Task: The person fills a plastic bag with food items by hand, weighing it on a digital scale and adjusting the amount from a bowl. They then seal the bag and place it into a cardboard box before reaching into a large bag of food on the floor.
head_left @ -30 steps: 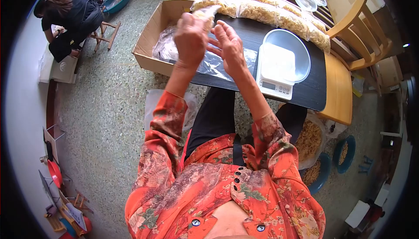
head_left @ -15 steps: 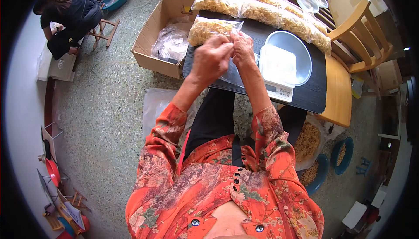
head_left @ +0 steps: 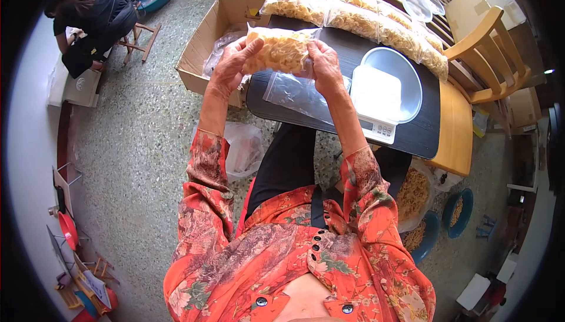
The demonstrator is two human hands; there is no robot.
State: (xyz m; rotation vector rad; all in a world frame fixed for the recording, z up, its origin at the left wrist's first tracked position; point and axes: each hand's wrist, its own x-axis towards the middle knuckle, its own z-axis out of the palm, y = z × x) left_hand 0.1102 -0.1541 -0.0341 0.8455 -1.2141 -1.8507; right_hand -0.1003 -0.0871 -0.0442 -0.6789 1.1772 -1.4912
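Note:
Between my hands is a clear plastic bag (head_left: pixel 276 50) filled with pale yellow dried pieces, lifted over the near left part of the dark table (head_left: pixel 412 137). My left hand (head_left: pixel 232 66) grips its left end, thumb on top. At the right end, my right hand (head_left: pixel 325 66) pinches the bag. Below it, an empty clear bag (head_left: pixel 297 94) lies flat on the table. Right of my right hand, a white kitchen scale (head_left: pixel 376 129) carries a translucent plastic bowl (head_left: pixel 406 72); a bright white area shows inside the bowl.
Several filled bags (head_left: pixel 353 19) lie in rows along the table's back. An open cardboard box (head_left: pixel 197 57) with plastic bags stands left. A wooden chair (head_left: pixel 494 57) is at right. Blue tubs (head_left: pixel 459 210) stand on the floor. Another person (head_left: pixel 97 19) sits at far left.
My hands were together at the bag's right corner. Now my left hand has moved left to the other end, and the bag is raised off the table, uncovering the flat empty bag.

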